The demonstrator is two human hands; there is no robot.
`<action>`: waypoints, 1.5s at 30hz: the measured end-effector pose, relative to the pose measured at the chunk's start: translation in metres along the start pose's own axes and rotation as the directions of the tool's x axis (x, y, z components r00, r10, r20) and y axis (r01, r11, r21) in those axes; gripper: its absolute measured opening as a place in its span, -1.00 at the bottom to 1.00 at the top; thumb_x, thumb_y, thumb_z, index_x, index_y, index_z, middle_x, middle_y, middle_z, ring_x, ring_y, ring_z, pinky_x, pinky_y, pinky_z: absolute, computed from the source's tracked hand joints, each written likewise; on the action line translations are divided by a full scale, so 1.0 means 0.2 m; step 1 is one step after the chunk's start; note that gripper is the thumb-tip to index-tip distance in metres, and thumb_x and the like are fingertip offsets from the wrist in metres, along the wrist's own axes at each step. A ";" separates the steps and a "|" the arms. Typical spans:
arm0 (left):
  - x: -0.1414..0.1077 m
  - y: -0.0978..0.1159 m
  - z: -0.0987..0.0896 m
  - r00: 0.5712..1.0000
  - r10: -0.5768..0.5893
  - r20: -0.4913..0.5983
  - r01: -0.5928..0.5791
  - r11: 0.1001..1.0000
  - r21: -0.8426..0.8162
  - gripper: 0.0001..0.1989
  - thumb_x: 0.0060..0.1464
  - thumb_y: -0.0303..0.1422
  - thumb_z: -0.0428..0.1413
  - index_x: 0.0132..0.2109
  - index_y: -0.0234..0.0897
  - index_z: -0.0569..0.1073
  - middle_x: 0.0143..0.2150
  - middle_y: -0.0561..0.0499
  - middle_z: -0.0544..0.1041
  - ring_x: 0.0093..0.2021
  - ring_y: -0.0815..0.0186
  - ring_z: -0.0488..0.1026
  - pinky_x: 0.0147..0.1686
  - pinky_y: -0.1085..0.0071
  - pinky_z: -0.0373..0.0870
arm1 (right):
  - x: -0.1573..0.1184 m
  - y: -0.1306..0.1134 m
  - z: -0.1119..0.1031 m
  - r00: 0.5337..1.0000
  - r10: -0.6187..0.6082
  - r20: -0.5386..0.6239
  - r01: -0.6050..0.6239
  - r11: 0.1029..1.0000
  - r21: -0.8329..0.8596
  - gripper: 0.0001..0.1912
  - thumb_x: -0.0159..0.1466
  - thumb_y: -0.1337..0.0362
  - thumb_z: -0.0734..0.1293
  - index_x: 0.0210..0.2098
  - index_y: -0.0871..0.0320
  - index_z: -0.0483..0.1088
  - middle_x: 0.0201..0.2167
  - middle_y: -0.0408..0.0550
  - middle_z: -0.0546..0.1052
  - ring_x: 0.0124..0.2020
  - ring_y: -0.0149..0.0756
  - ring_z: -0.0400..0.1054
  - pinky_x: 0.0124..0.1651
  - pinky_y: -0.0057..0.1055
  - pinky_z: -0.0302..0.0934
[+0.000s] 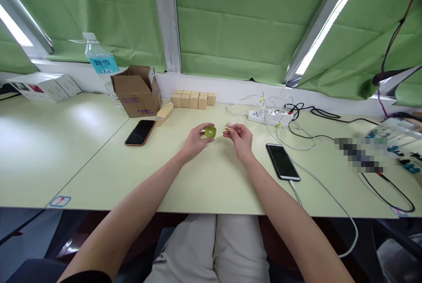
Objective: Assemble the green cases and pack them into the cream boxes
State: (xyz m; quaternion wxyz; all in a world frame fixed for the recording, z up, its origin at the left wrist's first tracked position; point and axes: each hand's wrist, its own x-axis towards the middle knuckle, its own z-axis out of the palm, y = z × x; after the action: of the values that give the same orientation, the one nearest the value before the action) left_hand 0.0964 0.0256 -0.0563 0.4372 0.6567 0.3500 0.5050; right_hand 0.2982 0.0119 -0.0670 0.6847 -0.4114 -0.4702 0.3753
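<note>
My left hand point(197, 140) is closed around a small green square cup point(210, 132), its hollow side turned toward me. To the right, my right hand point(241, 138) pinches a tiny pale yellowish piece point(227, 129) between thumb and fingers; its kind is too small to make out. The two hands are a short gap apart, just above the table. Behind my right fingertips shows a small whitish thing point(231, 123), partly hidden.
At the back stand several small cardboard boxes point(194, 99), an open carton point(136, 92) and an opened small box point(165, 114). One phone point(140, 132) lies left, another phone point(282, 162) right with its cable. A power strip point(270, 117) with tangled cords sits back right.
</note>
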 end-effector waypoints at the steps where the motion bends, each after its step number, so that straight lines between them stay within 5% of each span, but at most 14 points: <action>1: 0.00 0.00 0.01 1.000 -0.024 0.019 0.024 0.999 -0.037 -0.45 -0.11 -0.39 0.39 0.11 -0.23 0.64 0.20 -0.17 0.67 0.16 0.03 0.60 0.26 0.04 0.50 | 0.00 -0.02 -0.02 1.000 0.015 -0.005 -0.015 0.999 0.035 -0.54 0.19 -0.06 0.59 -0.16 0.05 0.40 -0.33 -0.15 0.64 -0.32 -0.27 0.63 -0.07 -0.15 0.64; 6: 0.00 -0.02 0.01 0.994 -0.086 0.064 0.093 0.989 -0.113 -0.28 -0.16 -0.40 0.43 0.24 -0.27 0.60 0.12 -0.19 0.68 0.07 0.01 0.64 0.15 0.03 0.54 | -0.01 -0.09 -0.03 0.997 0.029 0.073 -0.036 0.994 0.104 -0.64 0.20 0.00 0.59 -0.22 0.06 0.48 -0.33 -0.14 0.65 -0.31 -0.26 0.64 0.00 -0.09 0.66; 11: -0.01 -0.02 -0.01 0.997 -0.050 0.059 0.055 0.994 -0.092 -0.31 -0.16 -0.43 0.43 0.18 -0.23 0.52 0.08 -0.17 0.66 0.00 0.11 0.64 0.03 0.14 0.56 | -0.06 -0.13 0.01 0.986 0.028 0.164 -0.043 0.995 0.091 -0.64 0.11 0.10 0.67 -0.20 0.09 0.59 -0.25 -0.09 0.69 -0.24 -0.22 0.67 0.15 0.00 0.64; 17: 0.00 0.01 -0.03 0.988 -0.059 0.145 0.092 0.970 -0.226 -0.37 -0.19 -0.40 0.52 0.08 -0.24 0.54 0.02 -0.15 0.69 0.02 0.08 0.65 0.03 0.12 0.57 | -0.11 -0.17 0.05 0.986 -0.118 0.118 0.128 0.988 -0.082 -0.75 0.20 0.08 0.59 -0.22 0.06 0.61 -0.29 -0.12 0.63 -0.19 -0.21 0.60 -0.09 -0.13 0.67; 20: 0.00 0.03 -0.04 0.977 -0.058 0.206 0.118 0.947 -0.298 -0.34 -0.18 -0.40 0.54 0.13 -0.24 0.63 0.08 -0.18 0.71 0.08 0.03 0.65 0.09 0.07 0.57 | -0.13 -0.19 0.05 0.972 -0.203 0.119 0.222 0.960 -0.169 -0.78 0.29 0.10 0.52 -0.13 0.04 0.65 -0.22 -0.08 0.65 -0.13 -0.19 0.58 -0.01 -0.14 0.63; 24: -0.01 0.05 -0.05 0.968 -0.030 0.249 0.124 0.920 -0.371 -0.39 -0.10 -0.34 0.56 0.15 -0.20 0.70 0.15 -0.19 0.71 0.23 -0.07 0.61 0.23 -0.03 0.53 | -0.14 -0.18 0.05 0.935 -0.299 0.192 0.349 0.875 -0.337 -0.80 0.37 0.09 0.45 -0.11 0.03 0.66 -0.19 -0.03 0.70 -0.15 -0.17 0.58 0.09 -0.11 0.56; 32: -0.02 0.06 -0.07 0.935 -0.020 0.354 0.195 0.862 -0.468 -0.35 0.03 -0.22 0.55 0.27 -0.15 0.65 0.26 -0.21 0.66 0.30 -0.09 0.60 0.43 -0.11 0.41 | -0.15 -0.16 0.03 0.825 -0.420 0.378 0.563 0.669 -0.485 -0.79 0.51 0.15 0.33 -0.10 0.02 0.62 -0.17 0.02 0.70 -0.16 -0.14 0.55 -0.02 -0.15 0.50; 45: -0.02 0.08 -0.06 0.906 -0.022 0.422 0.209 0.892 -0.401 -0.47 0.10 -0.12 0.49 0.17 -0.22 0.73 0.15 -0.27 0.71 0.14 -0.07 0.64 0.10 0.05 0.55 | -0.11 -0.19 -0.01 0.704 -0.480 0.524 0.700 0.341 -0.628 -0.64 0.59 0.18 0.21 -0.17 0.04 0.63 -0.27 0.04 0.67 -0.21 -0.12 0.44 -0.11 -0.18 0.32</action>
State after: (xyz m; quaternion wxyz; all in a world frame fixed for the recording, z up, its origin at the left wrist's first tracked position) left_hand 0.0844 0.0193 -0.0415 0.6661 0.6097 0.1684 0.3953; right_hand 0.2988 -0.0238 -0.0394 0.4503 -0.4188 -0.7818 -0.1032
